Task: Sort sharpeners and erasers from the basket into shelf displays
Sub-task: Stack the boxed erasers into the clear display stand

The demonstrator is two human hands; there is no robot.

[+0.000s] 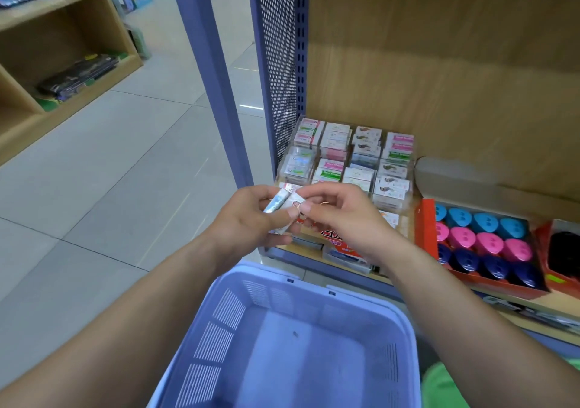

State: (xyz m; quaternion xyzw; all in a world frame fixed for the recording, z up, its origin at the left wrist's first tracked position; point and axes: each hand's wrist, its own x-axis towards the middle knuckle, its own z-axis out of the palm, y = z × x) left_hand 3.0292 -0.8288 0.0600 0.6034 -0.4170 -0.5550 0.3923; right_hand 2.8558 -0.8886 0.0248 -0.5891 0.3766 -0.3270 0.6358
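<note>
My left hand (251, 219) grips a few small wrapped erasers (277, 203) in front of the shelf. My right hand (342, 219) pinches the end of one eraser (296, 202) in that bunch between thumb and forefinger. Both hands hover above the far rim of the blue plastic basket (405, 329), whose bottom shows no items. Behind the hands stands a clear tiered eraser display (351, 156) filled with boxed erasers. To its right is a red box of sharpeners (483, 238) in blue, pink and navy rows.
A blue perforated shelf upright (279, 62) borders the display on the left. A second red box with a black item (561, 250) sits at the far right. A wooden shelving unit (62, 62) stands across the tiled aisle (110, 172).
</note>
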